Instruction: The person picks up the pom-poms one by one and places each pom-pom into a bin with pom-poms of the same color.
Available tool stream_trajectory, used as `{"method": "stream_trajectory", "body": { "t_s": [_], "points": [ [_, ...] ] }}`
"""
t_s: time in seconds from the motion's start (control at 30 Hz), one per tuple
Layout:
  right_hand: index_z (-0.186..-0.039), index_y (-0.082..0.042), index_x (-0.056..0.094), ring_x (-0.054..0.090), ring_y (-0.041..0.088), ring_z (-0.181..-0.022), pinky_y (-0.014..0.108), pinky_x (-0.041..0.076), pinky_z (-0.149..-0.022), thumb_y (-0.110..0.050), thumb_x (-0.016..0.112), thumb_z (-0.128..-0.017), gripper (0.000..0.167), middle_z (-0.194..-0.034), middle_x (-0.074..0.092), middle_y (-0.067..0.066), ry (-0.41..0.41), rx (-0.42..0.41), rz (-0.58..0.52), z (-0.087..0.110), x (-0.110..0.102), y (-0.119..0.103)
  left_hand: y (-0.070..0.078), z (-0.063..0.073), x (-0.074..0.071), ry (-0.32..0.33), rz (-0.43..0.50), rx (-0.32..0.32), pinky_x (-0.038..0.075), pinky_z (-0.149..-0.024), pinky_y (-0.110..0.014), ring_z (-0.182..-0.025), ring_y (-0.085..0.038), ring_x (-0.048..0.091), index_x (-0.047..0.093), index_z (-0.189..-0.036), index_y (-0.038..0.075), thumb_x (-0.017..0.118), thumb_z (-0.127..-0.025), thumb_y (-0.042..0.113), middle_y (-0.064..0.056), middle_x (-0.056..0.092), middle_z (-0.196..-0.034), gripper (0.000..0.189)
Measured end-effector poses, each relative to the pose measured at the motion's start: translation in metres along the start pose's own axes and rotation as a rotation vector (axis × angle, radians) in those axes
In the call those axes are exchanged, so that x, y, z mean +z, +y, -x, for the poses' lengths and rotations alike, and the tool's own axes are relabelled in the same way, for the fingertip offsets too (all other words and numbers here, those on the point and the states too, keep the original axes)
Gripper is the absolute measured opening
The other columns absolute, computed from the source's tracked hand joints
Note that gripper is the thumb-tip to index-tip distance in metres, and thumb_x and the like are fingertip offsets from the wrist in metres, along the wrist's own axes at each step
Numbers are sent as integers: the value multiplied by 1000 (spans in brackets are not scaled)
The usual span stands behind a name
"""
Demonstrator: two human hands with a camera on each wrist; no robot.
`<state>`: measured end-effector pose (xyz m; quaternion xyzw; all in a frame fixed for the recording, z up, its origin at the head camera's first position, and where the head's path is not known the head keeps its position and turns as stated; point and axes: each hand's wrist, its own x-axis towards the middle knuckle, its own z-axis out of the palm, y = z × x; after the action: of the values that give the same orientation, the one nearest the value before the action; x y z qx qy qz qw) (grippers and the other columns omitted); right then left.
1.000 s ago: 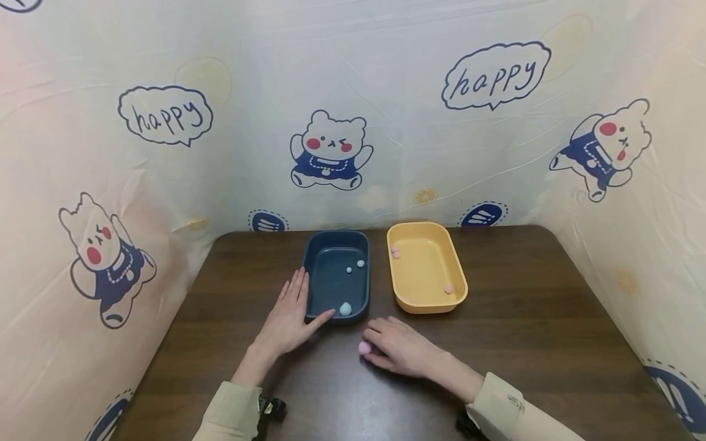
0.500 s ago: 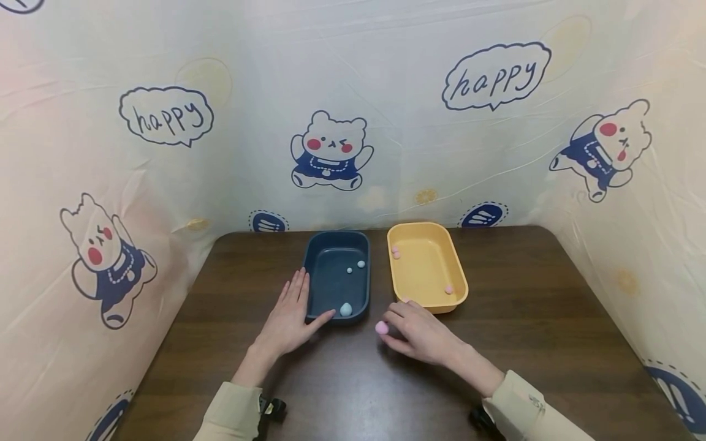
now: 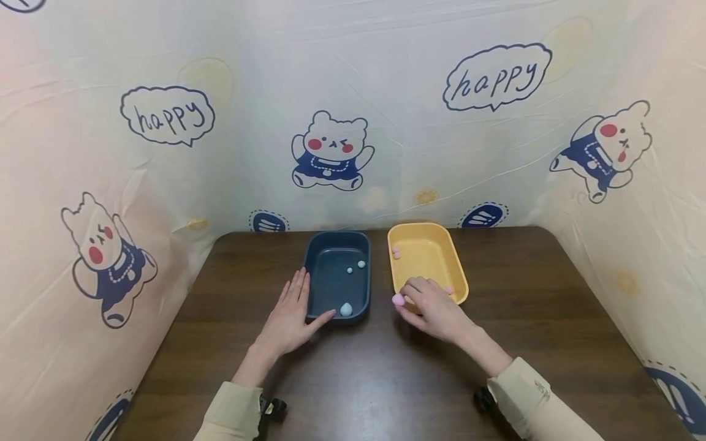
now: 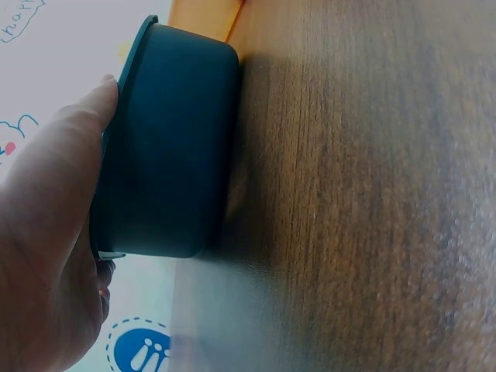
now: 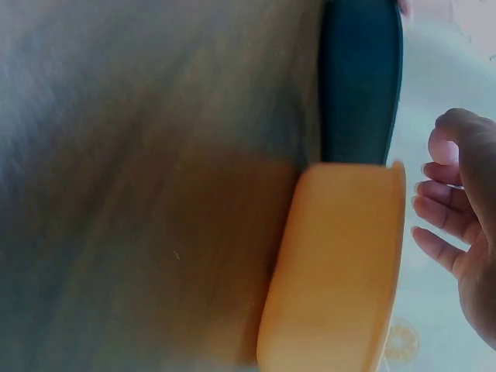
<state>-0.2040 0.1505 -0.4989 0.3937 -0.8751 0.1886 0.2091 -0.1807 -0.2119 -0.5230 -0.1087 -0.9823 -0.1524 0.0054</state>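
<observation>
My right hand [image 3: 436, 312] pinches a pink ball [image 3: 398, 299] between thumb and fingertips, over the near left part of a yellow tray [image 3: 421, 260]. In the right wrist view the ball [image 5: 442, 148] shows behind the thumb, with the hand above the tray's rim. Two small pink balls [image 3: 396, 252] lie at the tray's left wall; another [image 3: 449, 290] is partly hidden by my hand. My left hand [image 3: 284, 324] rests with straight fingers along the left rim of a dark blue tray [image 3: 331, 285], thumb at its near edge. Inside are two small pale balls [image 3: 361, 264] and a larger light-blue one [image 3: 345, 309].
Both trays stand side by side on a dark brown wooden table [image 3: 353, 380], with a narrow gap between them. A printed cloth [image 3: 419, 153] with bears surrounds the table at the back and sides.
My right hand has carried the pink ball from the table, rightward and away from me, to the yellow tray's near rim. My left hand and both trays have stayed in place.
</observation>
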Motion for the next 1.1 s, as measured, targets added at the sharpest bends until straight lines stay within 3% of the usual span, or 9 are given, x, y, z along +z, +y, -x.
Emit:
{"method": "stream_trajectory", "body": {
  "t_s": [0.13, 0.5, 0.77, 1.1],
  "points": [
    [-100, -10, 72, 65, 24, -95, 43, 57, -85, -24, 86, -95, 20, -101, 69, 5, 28, 25, 5, -2, -3, 15, 0, 0, 0, 0, 0, -1, 17, -141, -55, -175, -37, 11, 14, -174, -2, 50, -99, 85, -20, 8, -186, 121],
    [-104, -1, 76, 68, 34, -102, 55, 60, -91, -20, 82, -99, 21, -110, 71, 16, -41, 203, 30, -5, 0, 49, 0, -1, 1, -4, -2, -5, 16, -141, -55, -175, -37, 11, 14, -174, -2, 50, -100, 85, -20, 9, -186, 120],
    [-107, 1, 77, 69, 38, -106, 58, 59, -97, -22, 80, -101, 25, -116, 72, 20, -107, 319, 26, -7, 2, 62, -1, -1, 1, -6, -4, -5, 16, -141, -55, -175, -37, 11, 13, -175, -2, 48, -99, 87, -20, 8, -186, 122],
    [-110, 2, 77, 68, 39, -110, 59, 57, -102, -23, 79, -101, 26, -121, 72, 21, -134, 370, 16, -6, 4, 70, 0, 0, -1, -8, -1, -5, 16, -141, -55, -175, -37, 11, 13, -175, -1, 49, -98, 86, -19, 8, -186, 122]
  ]
}}
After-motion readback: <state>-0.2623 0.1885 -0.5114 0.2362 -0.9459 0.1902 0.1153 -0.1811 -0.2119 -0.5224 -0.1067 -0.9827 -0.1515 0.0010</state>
